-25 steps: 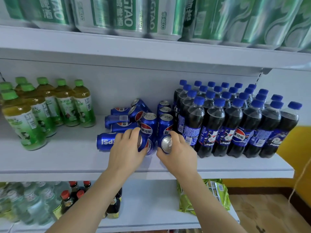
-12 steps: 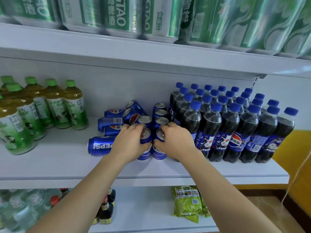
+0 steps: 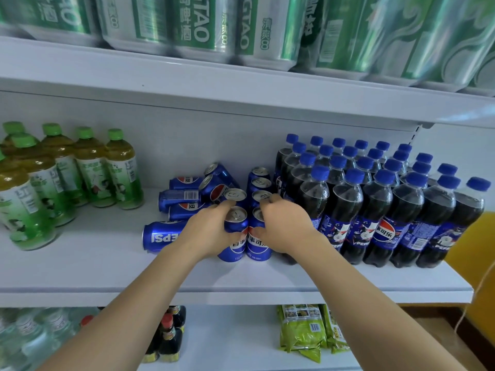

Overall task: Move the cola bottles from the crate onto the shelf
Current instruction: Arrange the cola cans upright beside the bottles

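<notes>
Two blue cola cans stand upright side by side near the front of the white middle shelf (image 3: 241, 285). My left hand (image 3: 207, 231) grips the left can (image 3: 235, 236). My right hand (image 3: 284, 226) grips the right can (image 3: 258, 243). More upright cans (image 3: 261, 183) stand in rows behind them. Several cans lie on their sides to the left, one (image 3: 160, 236) at the front with its logo showing. A block of dark cola bottles (image 3: 375, 199) with blue caps fills the shelf to the right. No crate is in view.
Green-capped tea bottles (image 3: 80, 167) stand at the shelf's left end. Green beer cans (image 3: 203, 25) line the shelf above. The lower shelf holds water bottles (image 3: 32, 336), dark sauce bottles (image 3: 168, 336) and green snack packs (image 3: 305, 330). A yellow wall (image 3: 474, 263) is on the right.
Both hands tipped their cans from lying to upright and set them side by side at the front of the can rows. The camera moved closer.
</notes>
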Demonstrator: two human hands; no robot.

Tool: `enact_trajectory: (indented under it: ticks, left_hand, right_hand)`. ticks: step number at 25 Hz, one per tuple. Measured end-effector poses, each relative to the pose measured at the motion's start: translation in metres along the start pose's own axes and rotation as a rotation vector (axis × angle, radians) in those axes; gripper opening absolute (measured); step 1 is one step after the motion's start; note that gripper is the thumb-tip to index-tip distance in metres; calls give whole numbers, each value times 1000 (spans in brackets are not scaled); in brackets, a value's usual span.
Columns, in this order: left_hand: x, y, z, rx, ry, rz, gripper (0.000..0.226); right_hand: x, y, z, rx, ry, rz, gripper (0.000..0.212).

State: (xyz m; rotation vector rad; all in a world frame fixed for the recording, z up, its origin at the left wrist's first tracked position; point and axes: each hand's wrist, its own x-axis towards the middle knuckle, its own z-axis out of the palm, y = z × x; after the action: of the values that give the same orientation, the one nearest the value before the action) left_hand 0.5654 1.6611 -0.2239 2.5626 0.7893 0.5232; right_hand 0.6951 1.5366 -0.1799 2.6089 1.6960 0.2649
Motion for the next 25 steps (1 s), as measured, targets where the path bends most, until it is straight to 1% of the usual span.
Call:
enact_trajectory:
  ticks: [3, 7, 12, 15, 18, 21, 23, 25]
  left_hand:
    - [0, 1, -1, -7, 17, 7, 75]
    - [1, 3, 0, 2, 37, 24, 77]
    - [-2, 1, 6, -31, 61, 24, 75]
    - [-3, -1, 8, -50, 58, 17, 80]
    - [-3, -1, 5, -102, 35, 4, 88]
    - [-3, -7, -6, -108, 51, -36, 87]
    - [-2, -14, -15, -150, 85, -86, 78]
    - [-3, -22, -22, -168, 122, -120, 57]
  right_hand:
    - [1, -3, -10, -60, -27, -12, 34]
    - [0, -6, -17, -99, -56, -5, 26]
    - [-2, -8, -19, -79, -66, 11, 21]
    - [-3, -9, -16, -55, -59, 16, 27]
    - [-3, -10, -16, -37, -3, 32, 36]
    - [0, -12, -24, -23, 133, 43, 37]
    - [7, -14, -28, -1, 228, 33, 33]
    - [22, -16, -28, 43, 265, 30, 29]
